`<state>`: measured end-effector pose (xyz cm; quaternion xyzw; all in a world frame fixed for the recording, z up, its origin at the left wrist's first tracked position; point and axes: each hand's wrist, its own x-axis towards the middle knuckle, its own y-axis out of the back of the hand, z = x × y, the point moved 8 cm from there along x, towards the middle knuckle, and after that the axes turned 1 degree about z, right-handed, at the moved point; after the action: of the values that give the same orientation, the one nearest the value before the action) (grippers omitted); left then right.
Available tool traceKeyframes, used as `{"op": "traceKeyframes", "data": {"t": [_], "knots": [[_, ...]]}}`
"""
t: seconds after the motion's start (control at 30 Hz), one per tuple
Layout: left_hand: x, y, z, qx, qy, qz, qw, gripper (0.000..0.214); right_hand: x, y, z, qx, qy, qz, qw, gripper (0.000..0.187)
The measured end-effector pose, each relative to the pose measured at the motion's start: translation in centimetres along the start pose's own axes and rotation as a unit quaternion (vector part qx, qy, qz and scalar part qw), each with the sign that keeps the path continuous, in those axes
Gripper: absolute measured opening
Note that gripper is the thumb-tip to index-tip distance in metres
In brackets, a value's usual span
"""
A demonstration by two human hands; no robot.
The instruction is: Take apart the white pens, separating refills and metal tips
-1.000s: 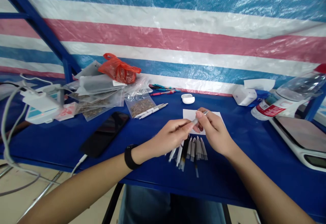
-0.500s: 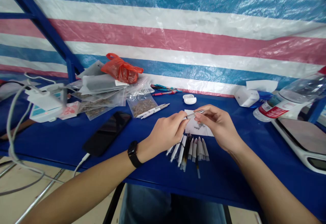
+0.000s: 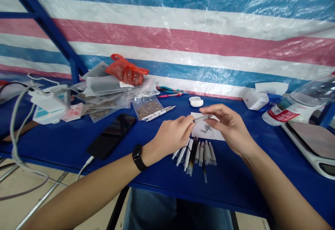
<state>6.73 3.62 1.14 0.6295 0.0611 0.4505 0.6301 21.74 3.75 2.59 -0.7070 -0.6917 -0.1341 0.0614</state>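
Note:
My left hand [image 3: 176,133], with a black band on its wrist, is closed on a pen [image 3: 202,118] whose pointed end faces right. Around that tip my right hand [image 3: 230,127] is open, thumb and fingers spread apart. Beneath the pen lies a white sheet of paper [image 3: 218,134] with small grey parts [image 3: 206,129] on it. In front of the sheet are several white pen barrels [image 3: 187,156], dark ink refills [image 3: 193,155] and grey pen pieces [image 3: 207,153] in a row. My left hand hides part of the pen.
Left of my hands are a black phone [image 3: 112,136], two white pens [image 3: 158,113], filled clear bags [image 3: 147,108] and a red plastic bag [image 3: 126,70]. A white earbud case [image 3: 196,101] stands behind. On the right are a bottle [image 3: 284,109] and a scale [image 3: 311,141].
My right fingers have come off the pen and spread apart, showing more of its barrel and tip. My left hand keeps its hold.

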Motion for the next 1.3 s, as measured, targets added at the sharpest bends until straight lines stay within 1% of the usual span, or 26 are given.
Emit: {"op": "traceKeyframes", "data": {"t": [0.1, 0.17, 0.3, 0.47, 0.63, 0.73, 0.87, 0.93, 1.03, 1.17, 1.23, 1.3], "knots": [[0.0, -0.1, 0.1, 0.006, -0.007, 0.002, 1.0, 0.028, 0.1, 0.1, 0.5, -0.041, -0.028, 0.002, 0.999, 0.031], [0.0, -0.2, 0.1, 0.009, -0.005, -0.002, 1.0, 0.028, 0.1, 0.0, 0.7, -0.055, -0.03, -0.01, 0.998, 0.033], [0.1, -0.5, -0.1, 0.007, 0.015, -0.032, 0.999, 0.026, 0.1, -0.3, 0.4, -0.026, -0.005, -0.03, 0.999, 0.034], [0.2, -0.8, -0.2, 0.011, 0.03, -0.062, 0.998, 0.029, 0.1, -0.3, 1.1, -0.044, -0.041, -0.019, 0.998, 0.036], [0.2, -0.8, -0.2, -0.014, 0.039, -0.065, 0.997, 0.027, 0.2, -0.3, 0.5, -0.03, -0.014, -0.03, 0.999, 0.032], [0.2, -0.7, -0.3, -0.024, 0.038, -0.061, 0.997, 0.026, 0.2, -0.4, 0.5, -0.031, -0.017, -0.041, 0.999, 0.031], [0.1, -0.9, -0.4, -0.02, 0.039, -0.066, 0.997, 0.027, 0.3, -0.2, 1.2, -0.035, -0.046, -0.018, 0.998, 0.037], [0.1, -0.9, -0.4, -0.022, 0.037, -0.064, 0.997, 0.028, 0.4, -0.1, 1.3, -0.04, -0.04, -0.006, 0.998, 0.038], [0.1, -0.9, -0.5, -0.033, 0.039, -0.056, 0.997, 0.028, 0.3, -0.2, 0.9, -0.048, -0.011, -0.008, 0.999, 0.032], [0.2, -0.8, -0.9, -0.067, 0.055, -0.051, 0.995, 0.026, 0.1, -0.4, 0.3, -0.061, 0.017, -0.04, 0.997, 0.015], [0.2, -0.8, -0.9, -0.082, 0.055, -0.054, 0.994, 0.025, 0.0, -0.4, 0.1, -0.067, 0.025, -0.049, 0.996, 0.012], [0.2, -0.8, -0.9, -0.086, 0.053, -0.059, 0.993, 0.026, 0.0, -0.6, 0.1, -0.07, 0.018, -0.065, 0.995, 0.011]]}}
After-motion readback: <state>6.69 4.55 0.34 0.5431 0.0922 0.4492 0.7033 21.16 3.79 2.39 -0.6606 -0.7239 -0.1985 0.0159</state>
